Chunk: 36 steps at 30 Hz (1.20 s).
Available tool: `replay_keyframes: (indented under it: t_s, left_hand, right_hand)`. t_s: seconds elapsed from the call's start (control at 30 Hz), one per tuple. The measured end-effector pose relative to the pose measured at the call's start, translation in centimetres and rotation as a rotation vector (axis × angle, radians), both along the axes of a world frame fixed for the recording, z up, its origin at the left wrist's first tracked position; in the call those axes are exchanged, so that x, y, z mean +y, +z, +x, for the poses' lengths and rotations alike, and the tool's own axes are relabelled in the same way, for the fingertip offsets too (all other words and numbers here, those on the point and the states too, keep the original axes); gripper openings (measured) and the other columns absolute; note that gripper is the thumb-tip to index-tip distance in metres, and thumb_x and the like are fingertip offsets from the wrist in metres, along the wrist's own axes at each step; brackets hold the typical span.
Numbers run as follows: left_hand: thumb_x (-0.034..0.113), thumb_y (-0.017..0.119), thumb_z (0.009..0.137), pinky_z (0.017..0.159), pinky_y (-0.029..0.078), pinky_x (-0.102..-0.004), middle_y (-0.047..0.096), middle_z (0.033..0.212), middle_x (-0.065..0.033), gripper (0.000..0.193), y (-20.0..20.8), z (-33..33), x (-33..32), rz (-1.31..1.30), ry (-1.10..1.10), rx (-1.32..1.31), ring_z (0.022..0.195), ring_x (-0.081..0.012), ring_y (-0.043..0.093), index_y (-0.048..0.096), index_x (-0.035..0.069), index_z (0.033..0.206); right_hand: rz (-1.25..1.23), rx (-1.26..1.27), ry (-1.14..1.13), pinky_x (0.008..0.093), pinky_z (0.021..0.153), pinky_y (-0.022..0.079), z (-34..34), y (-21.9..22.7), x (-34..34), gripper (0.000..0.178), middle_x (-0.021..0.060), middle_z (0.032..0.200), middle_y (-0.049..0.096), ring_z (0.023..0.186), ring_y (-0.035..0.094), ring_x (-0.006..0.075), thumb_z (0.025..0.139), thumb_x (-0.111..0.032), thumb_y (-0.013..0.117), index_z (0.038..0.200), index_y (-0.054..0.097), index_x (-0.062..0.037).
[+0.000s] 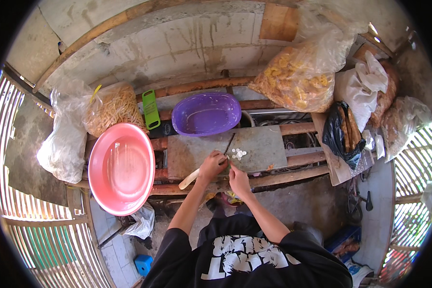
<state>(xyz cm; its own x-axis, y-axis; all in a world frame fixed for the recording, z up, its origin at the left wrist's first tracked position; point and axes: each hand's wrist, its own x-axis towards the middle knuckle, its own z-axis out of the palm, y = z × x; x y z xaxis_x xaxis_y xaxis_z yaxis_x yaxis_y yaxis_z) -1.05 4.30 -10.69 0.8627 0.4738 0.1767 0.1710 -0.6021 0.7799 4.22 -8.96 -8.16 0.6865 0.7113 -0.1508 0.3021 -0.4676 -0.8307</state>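
Observation:
My left hand [213, 165] is closed around a pale rod-shaped piece [189, 179], whose rounded end sticks out toward me. Whether it is a handle or a peeled root, I cannot tell. Close beside it, my right hand [238, 180] has its fingers bent together at the left fingertips; what they pinch is too small to make out. Both hands are over the near part of a grey slab [264, 146]. Several small white round slices [238, 153] lie just beyond the fingers. A thin dark line, a blade or a gap, runs away from the left hand.
A pink basin [122, 168] stands left, a purple basin [206, 114] beyond the slab. Near them are a green slicer [151, 109] and a bag of pale sticks [115, 108]. A large chip bag [297, 79] and black bag [341, 132] sit right. Gaps separate the bamboo poles [305, 158].

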Motion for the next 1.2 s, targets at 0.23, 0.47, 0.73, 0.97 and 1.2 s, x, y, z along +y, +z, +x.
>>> replay_keyframes:
  t_s: [0.23,0.47,0.73,0.97,1.2]
  left_hand:
    - [0.012,0.061,0.066,0.068,0.045,-0.0355,0.056,0.082,-0.0103,0.011,0.2,0.1,-0.3,0.03,0.012,0.007,0.081,-0.0283,0.053,0.058,0.004,0.074]
    - [0.012,0.06,0.067,0.068,0.045,-0.0361,0.056,0.082,-0.0107,0.013,0.1,0.2,0.1,-0.037,0.025,0.045,0.081,-0.0288,0.054,0.058,0.004,0.077]
    - [0.013,0.06,0.067,0.068,0.045,-0.037,0.056,0.084,-0.0102,0.015,-0.2,0.0,0.1,-0.011,0.045,0.056,0.081,-0.0293,0.054,0.059,0.004,0.079]
    - [0.013,0.06,0.067,0.068,0.045,-0.0369,0.055,0.087,-0.0101,0.017,0.1,0.3,-0.2,-0.019,0.035,0.054,0.082,-0.0291,0.053,0.058,0.002,0.081]
    - [0.012,0.061,0.066,0.069,0.044,-0.0365,0.055,0.085,-0.0107,0.018,0.2,0.0,0.0,-0.024,0.03,0.083,0.084,-0.0292,0.052,0.057,0.003,0.08]
  right_hand:
    - [0.076,0.614,-0.115,0.03,0.038,0.04,0.7,0.3,-1.2,0.038,0.0081,0.062,0.049,0.042,0.047,0.016,0.087,-0.018,0.039,0.125,0.038,-0.0124]
    - [0.161,0.85,-0.184,0.0253,0.031,0.034,1.3,0.4,-0.3,0.045,0.001,0.053,0.036,0.033,0.037,0.0109,0.088,-0.019,0.029,0.133,0.024,-0.0186]
    - [0.064,0.662,-0.092,0.0258,0.033,0.037,1.5,-0.1,-0.5,0.053,0.0019,0.05,0.037,0.033,0.039,0.0096,0.085,-0.02,0.029,0.135,0.012,-0.016]
    - [0.183,0.081,-0.026,0.0292,0.039,0.036,1.0,-7.6,-0.8,0.046,0.0053,0.055,0.044,0.041,0.043,0.0129,0.087,-0.024,0.039,0.127,0.021,-0.0105]
    - [0.185,0.099,-0.02,0.0408,0.054,0.039,0.0,-3.2,0.3,0.026,0.0171,0.065,0.051,0.058,0.053,0.0333,0.086,-0.022,0.042,0.103,0.032,-0.0047]
